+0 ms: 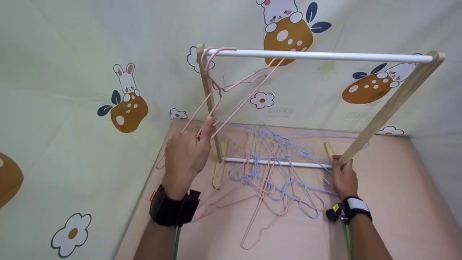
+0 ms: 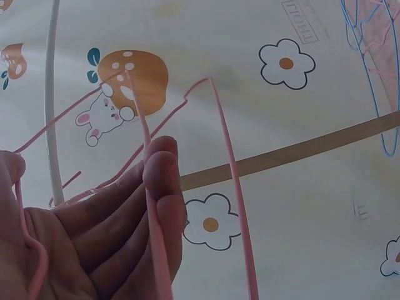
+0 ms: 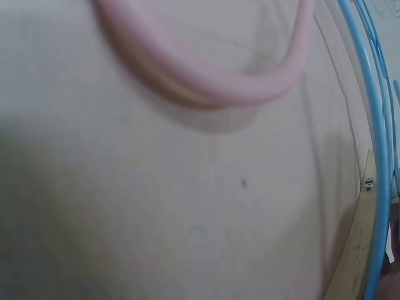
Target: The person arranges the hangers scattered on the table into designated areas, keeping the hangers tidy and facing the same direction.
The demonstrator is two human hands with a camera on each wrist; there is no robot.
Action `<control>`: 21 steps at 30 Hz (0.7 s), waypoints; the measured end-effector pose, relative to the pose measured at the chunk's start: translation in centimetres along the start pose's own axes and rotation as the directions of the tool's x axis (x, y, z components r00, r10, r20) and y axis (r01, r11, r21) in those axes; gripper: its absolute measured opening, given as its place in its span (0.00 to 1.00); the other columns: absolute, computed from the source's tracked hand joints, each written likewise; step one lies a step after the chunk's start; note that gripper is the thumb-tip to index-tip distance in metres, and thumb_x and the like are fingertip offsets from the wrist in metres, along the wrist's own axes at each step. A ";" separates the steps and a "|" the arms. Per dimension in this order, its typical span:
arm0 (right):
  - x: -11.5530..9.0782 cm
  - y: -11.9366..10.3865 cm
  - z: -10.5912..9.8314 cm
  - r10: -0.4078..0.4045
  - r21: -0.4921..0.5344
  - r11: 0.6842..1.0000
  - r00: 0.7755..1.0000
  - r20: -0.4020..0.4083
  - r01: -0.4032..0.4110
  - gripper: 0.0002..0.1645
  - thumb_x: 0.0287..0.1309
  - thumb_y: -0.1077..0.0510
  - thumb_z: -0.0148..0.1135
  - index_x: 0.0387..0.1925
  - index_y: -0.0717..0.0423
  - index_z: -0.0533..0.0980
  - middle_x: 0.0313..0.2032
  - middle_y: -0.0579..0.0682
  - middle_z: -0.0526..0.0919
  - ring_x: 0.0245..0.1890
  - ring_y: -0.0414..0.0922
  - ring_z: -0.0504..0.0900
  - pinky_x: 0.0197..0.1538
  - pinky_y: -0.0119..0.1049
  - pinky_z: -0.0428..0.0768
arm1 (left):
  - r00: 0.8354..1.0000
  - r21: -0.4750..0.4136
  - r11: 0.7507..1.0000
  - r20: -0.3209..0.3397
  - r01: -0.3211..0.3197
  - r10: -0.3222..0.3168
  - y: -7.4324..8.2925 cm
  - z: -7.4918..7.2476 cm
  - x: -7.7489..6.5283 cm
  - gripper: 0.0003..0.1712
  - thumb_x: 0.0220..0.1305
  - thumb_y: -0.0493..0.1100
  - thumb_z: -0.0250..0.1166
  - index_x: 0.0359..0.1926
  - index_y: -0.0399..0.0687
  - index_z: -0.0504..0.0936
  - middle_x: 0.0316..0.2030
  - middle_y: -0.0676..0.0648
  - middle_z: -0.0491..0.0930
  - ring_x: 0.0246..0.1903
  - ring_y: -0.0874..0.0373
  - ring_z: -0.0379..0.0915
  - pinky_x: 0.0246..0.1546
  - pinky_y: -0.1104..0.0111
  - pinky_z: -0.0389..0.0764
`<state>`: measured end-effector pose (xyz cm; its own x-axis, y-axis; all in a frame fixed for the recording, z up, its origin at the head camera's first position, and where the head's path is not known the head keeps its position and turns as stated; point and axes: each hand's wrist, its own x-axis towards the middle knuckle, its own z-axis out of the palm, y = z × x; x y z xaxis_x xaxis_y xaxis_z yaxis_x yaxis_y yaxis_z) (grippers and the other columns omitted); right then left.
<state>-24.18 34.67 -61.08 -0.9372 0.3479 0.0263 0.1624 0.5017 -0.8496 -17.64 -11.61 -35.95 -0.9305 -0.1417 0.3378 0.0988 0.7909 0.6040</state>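
My left hand (image 1: 187, 151) grips a pink clothes hanger (image 1: 215, 107) near the left end of a small garment rack. In the left wrist view, fingers (image 2: 161, 178) curl round its pink wire. Its hook lies over the white top bar (image 1: 325, 55). Another pink hanger (image 1: 249, 77) hangs close beside it, partly overlapping. Low on the right, my right hand (image 1: 345, 178) holds the foot of the rack's wooden post (image 1: 391, 108). The right wrist view mostly shows a pink hanger's curve (image 3: 219, 90) and a blue wire (image 3: 377, 125), with little of that hand.
Several pink and blue hangers lie tangled (image 1: 267, 162) on the pink surface (image 1: 389, 216), around the rack's white lower bar (image 1: 303, 164). A pale wall covering with rabbit and flower prints (image 1: 130, 112) rises behind and to the left.
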 end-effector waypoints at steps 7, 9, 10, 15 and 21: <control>-0.2 -0.2 -0.1 -0.003 -0.002 1.000 1.000 0.006 0.003 0.28 0.86 0.41 0.45 0.73 0.53 0.71 0.65 0.69 0.80 0.58 0.63 0.77 0.60 0.60 0.69 | 0.999 0.031 0.999 0.007 0.031 -0.031 0.1 0.2 0.6 0.37 0.86 0.65 0.47 0.30 0.45 0.84 0.22 0.47 0.73 0.27 0.44 0.74 0.27 0.56 0.68; -0.3 -0.4 -0.2 -0.001 0.000 1.000 1.000 0.007 0.001 0.28 0.87 0.41 0.45 0.73 0.53 0.70 0.65 0.68 0.80 0.57 0.62 0.77 0.58 0.59 0.69 | 0.999 0.042 0.998 0.017 0.040 -0.040 0.2 0.2 0.8 0.37 0.86 0.65 0.46 0.32 0.45 0.84 0.24 0.46 0.75 0.29 0.44 0.75 0.29 0.54 0.71; -0.3 -0.4 -0.2 -0.002 0.000 1.000 1.000 0.006 0.002 0.28 0.87 0.41 0.45 0.73 0.54 0.70 0.65 0.68 0.81 0.56 0.62 0.77 0.58 0.58 0.69 | 0.999 0.047 0.998 0.019 0.040 -0.041 0.2 0.2 0.9 0.37 0.87 0.65 0.45 0.33 0.44 0.85 0.25 0.45 0.76 0.30 0.43 0.76 0.30 0.53 0.72; -0.4 -0.2 -0.1 -0.016 0.011 1.000 1.000 0.010 0.016 0.29 0.86 0.41 0.44 0.73 0.54 0.70 0.64 0.69 0.81 0.58 0.62 0.78 0.58 0.58 0.69 | 0.999 0.074 0.997 0.030 0.040 -0.042 0.3 0.3 1.3 0.38 0.87 0.67 0.44 0.32 0.45 0.83 0.26 0.44 0.76 0.30 0.42 0.76 0.30 0.50 0.76; -0.2 0.1 0.0 -0.027 0.014 1.000 1.000 0.003 0.027 0.29 0.86 0.42 0.45 0.73 0.55 0.70 0.65 0.69 0.81 0.60 0.62 0.78 0.60 0.60 0.69 | 0.996 0.074 0.995 0.043 0.070 -0.074 0.0 0.6 1.7 0.40 0.87 0.68 0.44 0.34 0.43 0.86 0.28 0.43 0.79 0.33 0.40 0.79 0.34 0.47 0.78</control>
<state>-23.97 34.63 -61.13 -0.9422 0.3318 0.0474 0.1328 0.4995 -0.8561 -19.38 -11.48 -35.80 -0.9495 -0.1738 0.2611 0.0067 0.8210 0.5709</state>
